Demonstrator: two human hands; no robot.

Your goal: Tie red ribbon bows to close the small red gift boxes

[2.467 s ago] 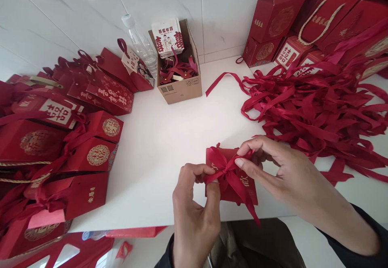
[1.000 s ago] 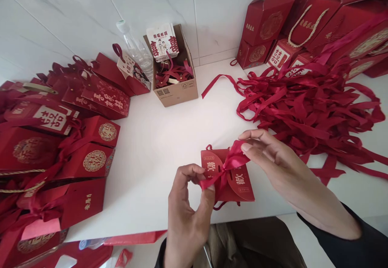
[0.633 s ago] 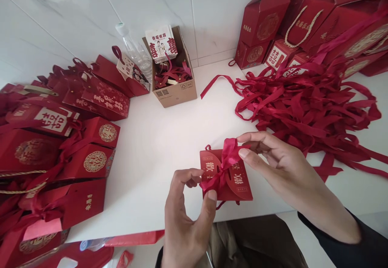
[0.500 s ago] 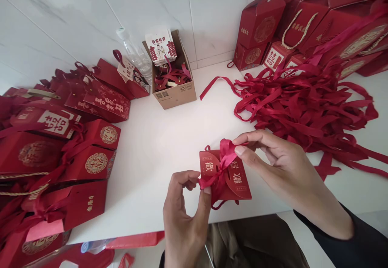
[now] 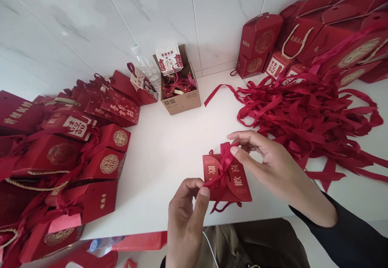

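Observation:
A small red gift box point(image 5: 244, 187) with gold characters lies on the white table near its front edge. Across its top runs a red ribbon point(image 5: 226, 159), knotted in the middle and formed into a bow. My left hand point(image 5: 189, 213) pinches the bow's near-left loop between thumb and forefinger. On the other side, my right hand point(image 5: 257, 155) pinches the far-right loop, its remaining fingers curled behind. Below the box, ribbon ends hang loose toward the table edge. A large heap of loose red ribbons point(image 5: 303, 118) lies just beyond my right hand.
Red gift boxes point(image 5: 100, 191) crowd the left side, several tied with ribbons. A cardboard box point(image 5: 183, 103) with cards and red pieces stands at the back by a clear plastic bottle point(image 5: 148, 72). More red boxes point(image 5: 257, 37) are stacked at the back right against the tiled wall.
Both hands still pinch the bow's loops, with the left thumb and forefinger now closer together. The camera view has shifted, so the surroundings appear slightly lower and farther right.

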